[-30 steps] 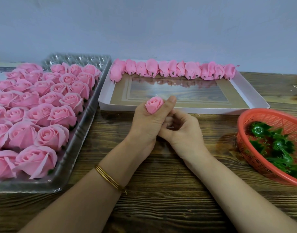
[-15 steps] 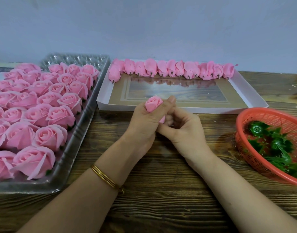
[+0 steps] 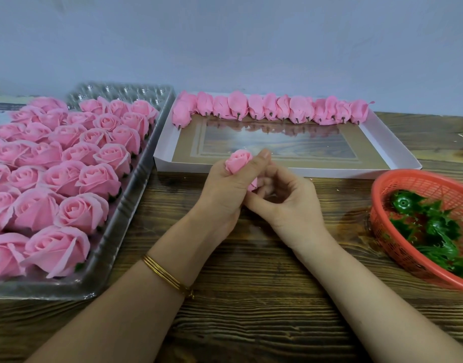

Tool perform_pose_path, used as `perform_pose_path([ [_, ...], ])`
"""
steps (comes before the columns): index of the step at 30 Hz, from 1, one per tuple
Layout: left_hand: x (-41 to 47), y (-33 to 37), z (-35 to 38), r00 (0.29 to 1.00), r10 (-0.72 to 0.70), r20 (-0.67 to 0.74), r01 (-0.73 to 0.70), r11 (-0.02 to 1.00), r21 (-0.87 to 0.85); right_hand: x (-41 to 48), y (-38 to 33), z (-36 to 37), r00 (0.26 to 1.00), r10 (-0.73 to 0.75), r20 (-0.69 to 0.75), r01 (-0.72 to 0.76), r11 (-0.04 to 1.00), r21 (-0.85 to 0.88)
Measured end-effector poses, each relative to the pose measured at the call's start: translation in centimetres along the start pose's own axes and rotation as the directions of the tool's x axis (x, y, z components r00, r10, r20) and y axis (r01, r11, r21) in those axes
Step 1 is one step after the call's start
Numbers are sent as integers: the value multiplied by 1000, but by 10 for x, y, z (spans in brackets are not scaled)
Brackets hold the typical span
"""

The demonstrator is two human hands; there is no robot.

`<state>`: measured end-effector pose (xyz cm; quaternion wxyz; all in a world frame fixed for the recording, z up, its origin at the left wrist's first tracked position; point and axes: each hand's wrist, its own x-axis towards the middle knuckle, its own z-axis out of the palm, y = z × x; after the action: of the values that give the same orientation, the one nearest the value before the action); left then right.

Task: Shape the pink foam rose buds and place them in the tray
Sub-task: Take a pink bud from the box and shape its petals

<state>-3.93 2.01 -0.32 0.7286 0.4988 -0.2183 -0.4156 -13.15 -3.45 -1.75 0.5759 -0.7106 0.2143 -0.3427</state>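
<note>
The small pink foam rose bud (image 3: pixel 238 161) is held up over the dark wooden table (image 3: pixel 251 310), just in front of the flat white cardboard tray (image 3: pixel 356 172). The left hand (image 3: pixel 222 197) is wrapped round it, with the thumb pressed on its side. Only the top of the bud pokes out. The right hand (image 3: pixel 290 205) is curled in at the bud's bottom end. It seems to pinch the pink bit there, but those fingers are blurry.

Foam is soft and thin. If the left hand squeezes too hard, the bud could get squashed out of shape. If the right hand tugs too hard, a petal could rip or come off. If the hold is too loose, the petals could spring open, or the bud could slip and drop on the table. When it goes into the tray, a bump could knock the other buds out of line.

The white tray holds a row of shaped pink buds (image 3: pixel 272 110). They lie side by side along its far wall, with little dark tips pointing this way. To the left, a clear plastic tray (image 3: pixel 120 216) is packed with open pink foam roses (image 3: pixel 68 179), all touching each other. To the right, a round orange plastic basket (image 3: pixel 434 186) holds green plastic leaf pieces (image 3: pixel 429 226) in a heap.
</note>
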Motion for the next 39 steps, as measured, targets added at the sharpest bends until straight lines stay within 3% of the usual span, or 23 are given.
perform_pose_path([
  [5, -1, 0, 0, 1000, -12, 11, 12, 1000, 13, -1, 1, 0, 998, -27, -64, 22, 997, -74],
  [12, -1, 5, -6, 984, 0, 180, -7, 999, 40, 0, -2, -2, 1000, 9, -23, -8, 1000, 30],
  [21, 0, 14, -19, 909, -64, 411, 24, 995, 101, 2, -5, -7, 960, 248, 128, -274, 928, 253],
  [30, 0, 9, -15, 962, -22, 274, -15, 991, 133, 4, -4, -6, 921, 315, 231, -386, 819, 423],
  [39, 4, 4, -14, 984, -10, 180, -5, 996, 87, 1, 1, -4, 968, 234, 85, -249, 924, 291],
])
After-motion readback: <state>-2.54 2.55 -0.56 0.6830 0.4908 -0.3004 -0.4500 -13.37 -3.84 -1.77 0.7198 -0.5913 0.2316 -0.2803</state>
